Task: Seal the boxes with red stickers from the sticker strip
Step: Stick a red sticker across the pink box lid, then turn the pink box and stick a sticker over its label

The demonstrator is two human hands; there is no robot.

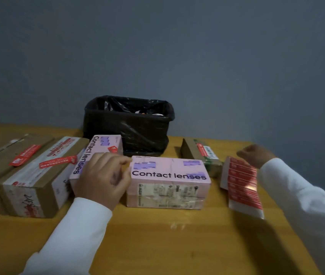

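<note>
The bin's (128, 124) contents are indistinct; the right hand (256, 155) is blurred.

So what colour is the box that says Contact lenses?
Pink contact lens box, clearest in the head view.

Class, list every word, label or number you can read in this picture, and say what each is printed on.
"Contact lenses": top of the front pink box.
"Contact lenses": top of the pink box behind the left hand.
Red stickers, sticker strip, shipping labels, brown boxes' print: too blurred to read.

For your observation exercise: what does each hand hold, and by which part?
Left hand rests at the pink box's left end; grip unclear. Right hand touches the sticker strip's top end.
</note>
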